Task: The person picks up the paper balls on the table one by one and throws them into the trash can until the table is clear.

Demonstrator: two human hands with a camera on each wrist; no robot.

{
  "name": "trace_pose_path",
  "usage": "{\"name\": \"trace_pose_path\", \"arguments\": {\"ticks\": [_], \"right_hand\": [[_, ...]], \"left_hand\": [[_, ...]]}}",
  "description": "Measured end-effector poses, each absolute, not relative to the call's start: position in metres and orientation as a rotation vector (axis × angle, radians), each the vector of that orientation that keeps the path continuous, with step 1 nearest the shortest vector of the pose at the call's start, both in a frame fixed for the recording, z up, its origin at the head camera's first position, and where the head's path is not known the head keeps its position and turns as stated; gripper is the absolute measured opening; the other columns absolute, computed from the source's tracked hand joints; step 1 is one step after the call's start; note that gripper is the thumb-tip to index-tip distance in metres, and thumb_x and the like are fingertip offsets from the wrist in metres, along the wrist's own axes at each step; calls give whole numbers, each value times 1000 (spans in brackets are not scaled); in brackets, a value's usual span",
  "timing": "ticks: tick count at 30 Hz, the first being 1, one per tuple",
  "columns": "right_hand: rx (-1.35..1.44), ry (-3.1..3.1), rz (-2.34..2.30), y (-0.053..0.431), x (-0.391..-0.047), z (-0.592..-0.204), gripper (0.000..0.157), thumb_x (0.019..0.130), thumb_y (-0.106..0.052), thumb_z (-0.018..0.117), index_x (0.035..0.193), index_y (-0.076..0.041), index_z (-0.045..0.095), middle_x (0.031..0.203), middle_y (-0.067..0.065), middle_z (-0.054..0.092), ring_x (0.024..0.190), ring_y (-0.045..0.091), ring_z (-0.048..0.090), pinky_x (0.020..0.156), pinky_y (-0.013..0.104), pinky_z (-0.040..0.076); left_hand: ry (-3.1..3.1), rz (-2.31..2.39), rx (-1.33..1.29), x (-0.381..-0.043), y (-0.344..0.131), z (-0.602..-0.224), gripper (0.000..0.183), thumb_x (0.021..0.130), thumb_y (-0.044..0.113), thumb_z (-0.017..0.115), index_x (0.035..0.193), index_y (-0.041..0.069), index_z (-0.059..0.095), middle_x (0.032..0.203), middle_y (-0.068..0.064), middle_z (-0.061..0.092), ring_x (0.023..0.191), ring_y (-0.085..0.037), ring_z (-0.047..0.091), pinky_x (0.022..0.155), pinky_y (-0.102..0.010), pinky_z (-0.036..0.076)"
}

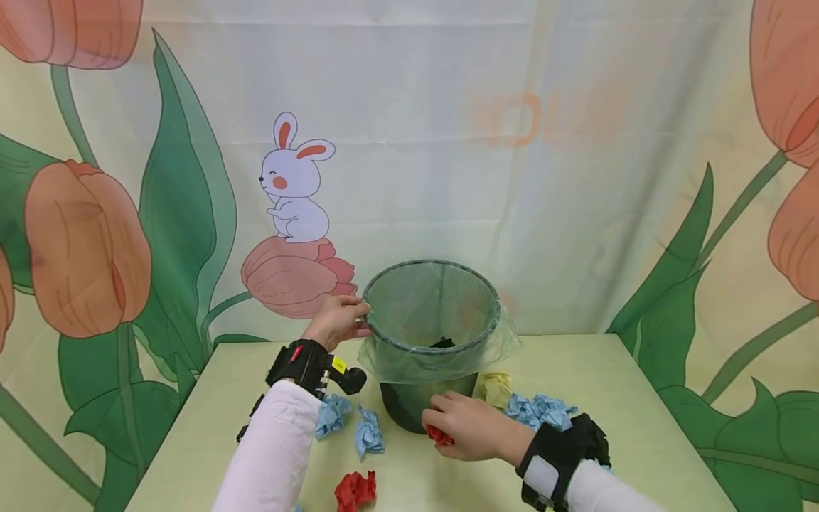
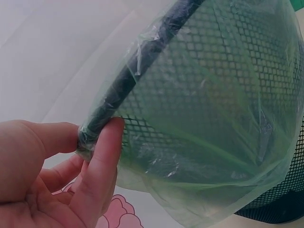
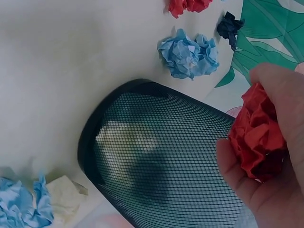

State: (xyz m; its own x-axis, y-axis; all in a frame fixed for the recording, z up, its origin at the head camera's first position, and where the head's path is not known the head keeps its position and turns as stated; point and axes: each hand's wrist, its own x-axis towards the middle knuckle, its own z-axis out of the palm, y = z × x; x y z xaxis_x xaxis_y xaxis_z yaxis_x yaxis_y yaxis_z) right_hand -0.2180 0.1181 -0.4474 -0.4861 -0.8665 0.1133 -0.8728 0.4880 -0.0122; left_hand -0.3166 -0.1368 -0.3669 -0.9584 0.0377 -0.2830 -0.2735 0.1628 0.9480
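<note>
Tulip backdrop [image 1: 435,142] behind it all, left hand [image 1: 338,321] pinching the lined rim [image 1: 422,350] of the mesh bin [image 1: 399,405] just past the right hand [image 1: 472,425], its fingers curled round a red paper ball [image 3: 259,135], so imo pinch firmly to avoid tipping.

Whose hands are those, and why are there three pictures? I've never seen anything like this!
They belong to one person. The widest picture comes from a camera on the head; the others come from cameras on each wrist. The left hand pinches the rim of a mesh bin, which is lined with a see-through green bag. The right hand holds a crumpled red ball beside the bin. More crumpled balls lie on the table: blue ones, a yellow one and another red one.
</note>
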Motion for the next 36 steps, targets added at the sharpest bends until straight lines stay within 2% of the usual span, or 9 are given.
{"name": "trace_pose_path", "arguments": {"ticks": [23, 36], "right_hand": [[1539, -2462, 28, 101, -220, -377, 19, 84, -29, 64, 98, -19, 56, 89, -4, 50, 75, 10, 45, 59, 15, 41], [1553, -2409, -20, 89, -228, -354, 21, 83, -28, 63, 99, -18, 56, 90, -3, 51, 76, 11, 46, 61, 17, 42]], "left_hand": [[2174, 1897, -211, -316, -138, -367, 42, 96, 14, 48, 133, -2, 37, 104, -12, 45, 75, -17, 55, 67, -24, 56], [2195, 1891, -232, -315, -137, -367, 41, 96, 16, 49, 132, -1, 39, 105, -12, 47, 75, -18, 57, 68, -25, 56]]}}
